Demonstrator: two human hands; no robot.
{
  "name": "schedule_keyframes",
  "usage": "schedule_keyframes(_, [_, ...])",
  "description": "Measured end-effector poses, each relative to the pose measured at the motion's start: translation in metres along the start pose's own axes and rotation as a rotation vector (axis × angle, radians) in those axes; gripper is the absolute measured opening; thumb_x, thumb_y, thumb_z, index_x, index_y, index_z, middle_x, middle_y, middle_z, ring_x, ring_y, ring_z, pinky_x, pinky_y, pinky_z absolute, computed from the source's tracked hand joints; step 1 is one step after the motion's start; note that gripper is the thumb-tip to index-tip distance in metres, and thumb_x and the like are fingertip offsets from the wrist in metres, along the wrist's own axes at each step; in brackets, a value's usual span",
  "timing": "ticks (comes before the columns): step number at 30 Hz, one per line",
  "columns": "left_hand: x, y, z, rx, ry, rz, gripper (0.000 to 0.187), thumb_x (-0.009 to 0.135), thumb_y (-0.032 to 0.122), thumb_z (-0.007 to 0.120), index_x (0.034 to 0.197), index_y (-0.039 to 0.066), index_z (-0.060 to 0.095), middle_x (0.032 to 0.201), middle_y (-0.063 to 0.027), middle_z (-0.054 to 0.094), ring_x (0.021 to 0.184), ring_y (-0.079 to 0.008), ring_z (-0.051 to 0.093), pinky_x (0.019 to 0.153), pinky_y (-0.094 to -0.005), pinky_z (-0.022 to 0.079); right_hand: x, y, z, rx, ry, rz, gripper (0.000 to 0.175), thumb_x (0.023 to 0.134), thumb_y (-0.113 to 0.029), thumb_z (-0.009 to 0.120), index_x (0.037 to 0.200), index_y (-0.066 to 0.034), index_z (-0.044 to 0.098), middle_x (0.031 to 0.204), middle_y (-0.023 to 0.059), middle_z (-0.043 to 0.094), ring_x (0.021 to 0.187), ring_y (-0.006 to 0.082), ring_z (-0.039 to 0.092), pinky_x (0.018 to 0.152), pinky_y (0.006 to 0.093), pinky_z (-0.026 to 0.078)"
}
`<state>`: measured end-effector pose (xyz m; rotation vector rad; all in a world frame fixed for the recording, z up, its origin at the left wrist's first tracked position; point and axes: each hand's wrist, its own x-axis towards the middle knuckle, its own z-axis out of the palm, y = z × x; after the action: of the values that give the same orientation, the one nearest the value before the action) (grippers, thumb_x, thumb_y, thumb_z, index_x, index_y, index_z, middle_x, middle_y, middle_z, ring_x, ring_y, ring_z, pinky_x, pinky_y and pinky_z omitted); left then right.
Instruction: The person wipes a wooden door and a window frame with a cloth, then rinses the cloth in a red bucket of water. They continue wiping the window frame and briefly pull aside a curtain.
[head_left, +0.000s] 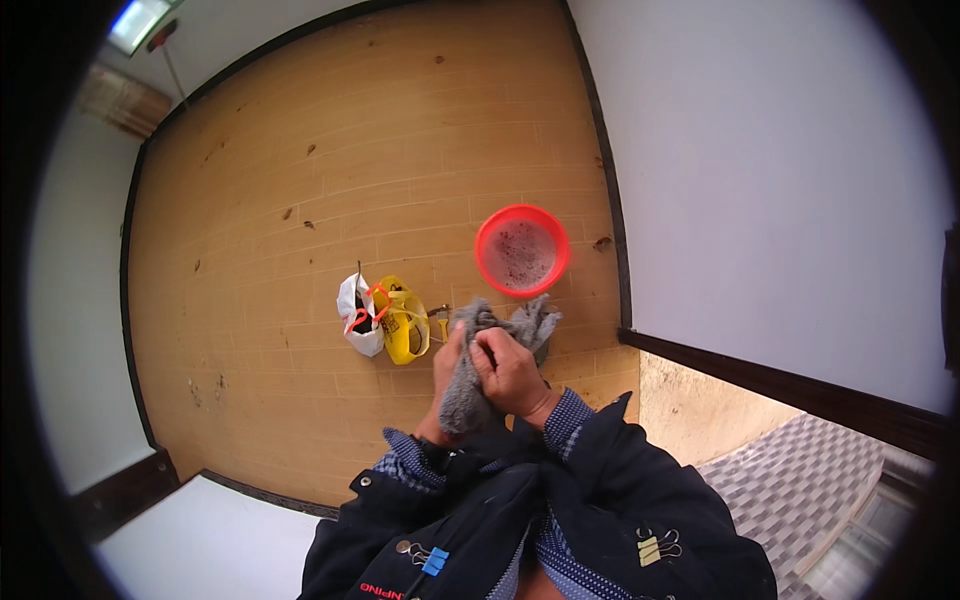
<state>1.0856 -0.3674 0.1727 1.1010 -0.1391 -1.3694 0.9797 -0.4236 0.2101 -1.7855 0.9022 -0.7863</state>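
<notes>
A grey cloth (463, 405) hangs bunched between my two hands in front of my body. My left hand (445, 367) grips its left side, partly covered by the fabric. Over the middle of the cloth, the fingers of my right hand (510, 371) are curled tightly. More grey fabric (534, 324) spreads out beyond my right hand. Just past the cloth, a red plastic basin (564, 262) stands on the floor with foamy, cloudy water (523, 251) in it.
Left of my hands stand a white plastic bag (367, 341) and a yellow bag (396, 337), with a yellow-handled brush (442, 326) beside them. White walls (750, 165) with dark skirting (611, 172) border the tan floor (300, 150). A long-handled tool (174, 71) leans at the far left.
</notes>
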Motion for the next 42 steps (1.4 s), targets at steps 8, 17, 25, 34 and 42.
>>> schedule_keyframes(8, [0.014,-0.025,-0.043,-0.154,0.168,-0.104,0.039,0.106,0.041,0.047,0.114,0.006,0.063,0.099,-0.0064,0.067,0.09,-0.0162,0.065,0.085,-0.029,0.054,0.003,0.032,-0.003,0.169,-0.071,0.013,0.01,0.094,-0.009,0.063,0.1,-0.0019,0.058,0.092,0.0174,0.062,0.082,0.0374,0.065,0.069,0.0391,0.053])
schedule_keyframes(17, [-0.001,0.014,-0.03,-0.111,0.189,-0.222,0.048,0.105,0.047,0.041,0.126,0.009,0.059,0.115,-0.0109,0.068,0.106,-0.026,0.067,0.097,-0.0407,0.053,0.003,0.091,-0.003,-0.006,-0.024,0.378,0.01,0.091,-0.014,0.064,0.093,-0.0057,0.06,0.083,0.0146,0.066,0.077,0.0362,0.067,0.066,0.0425,0.053])
schedule_keyframes(25, [0.022,0.013,-0.066,-0.062,0.08,-0.303,0.051,0.106,0.046,0.037,0.139,0.009,0.051,0.126,-0.012,0.063,0.116,-0.0264,0.063,0.099,-0.041,0.053,-0.026,0.198,0.022,0.187,0.125,0.938,0.015,0.092,-0.016,0.061,0.092,-0.0007,0.063,0.077,0.0101,0.068,0.069,0.0197,0.068,0.06,0.0342,0.054])
schedule_keyframes(34, [0.058,-0.035,-0.113,-0.139,0.24,-0.504,0.054,0.101,0.049,0.043,0.137,0.011,0.055,0.13,-0.0148,0.062,0.119,-0.0345,0.061,0.103,-0.0495,0.049,-0.027,0.426,0.016,0.464,0.664,1.283,0.024,0.102,-0.029,0.047,0.088,-0.0122,0.056,0.071,-0.0031,0.052,0.058,0.0074,0.05,0.045,0.0238,0.038])
schedule_keyframes(42, [0.067,-0.097,-0.16,-0.042,0.375,-0.5,0.051,0.1,0.043,0.046,0.132,0.006,0.057,0.122,-0.0115,0.066,0.114,-0.0291,0.062,0.104,-0.045,0.046,0.003,0.553,-0.004,1.187,0.81,1.111,0.075,0.1,-0.065,0.04,0.136,-0.0004,0.051,0.129,0.0149,0.06,0.12,0.0283,0.056,0.105,0.0411,0.043])
